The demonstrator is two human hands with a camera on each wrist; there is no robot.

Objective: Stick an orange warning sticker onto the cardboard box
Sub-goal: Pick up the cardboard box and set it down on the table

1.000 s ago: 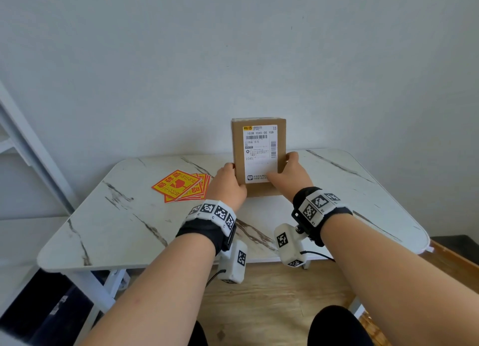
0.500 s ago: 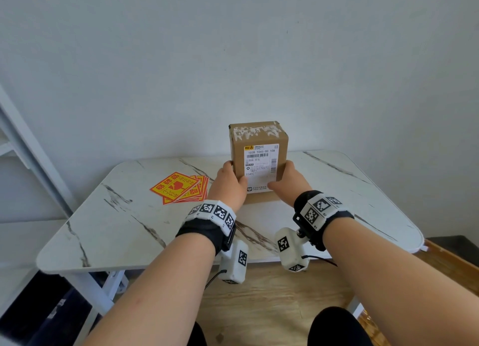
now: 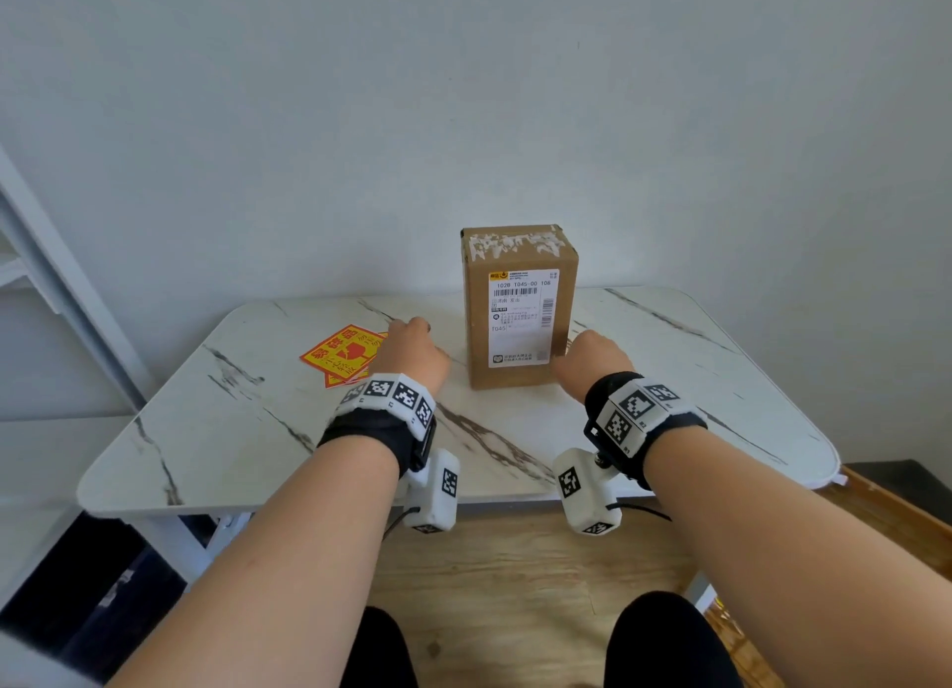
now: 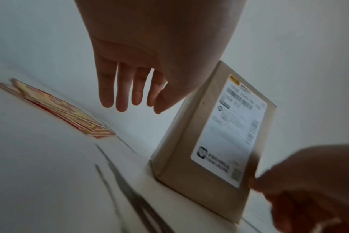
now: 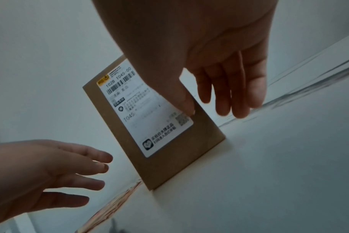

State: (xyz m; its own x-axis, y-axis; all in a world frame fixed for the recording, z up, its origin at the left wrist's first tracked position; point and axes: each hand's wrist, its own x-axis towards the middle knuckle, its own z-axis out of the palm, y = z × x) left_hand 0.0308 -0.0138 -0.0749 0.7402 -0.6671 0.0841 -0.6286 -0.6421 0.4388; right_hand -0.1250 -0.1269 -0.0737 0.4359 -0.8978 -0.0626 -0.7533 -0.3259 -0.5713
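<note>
The marble-patterned table (image 3: 669,430) spreads out in front of me against a plain pale wall (image 3: 463,95), with a wood floor (image 3: 515,574) showing below its near edge. On it the cardboard box (image 3: 517,378) stands upright on end near the back edge, a white shipping label (image 3: 520,316) facing me and torn white tape residue (image 3: 515,244) across its top. Off to the left of the box lies a small pile of orange warning stickers (image 3: 342,352) — flat on the table, well apart from the box, none of them stuck to the cardboard on the faces I can see.

My left hand (image 4: 149,63) hovers between the stickers and the box, holding nothing, fingers (image 4: 121,94) straight and slightly spread, pointing toward the wall. It touches neither the box nor the pile.

My right hand (image 5: 209,55) is at the box's lower right corner, empty too, with the fingers (image 5: 239,94) loosely extended past the box's side. The thumb (image 5: 181,97) lies over the edge of the label — whether it actually touches I cannot tell.
</note>
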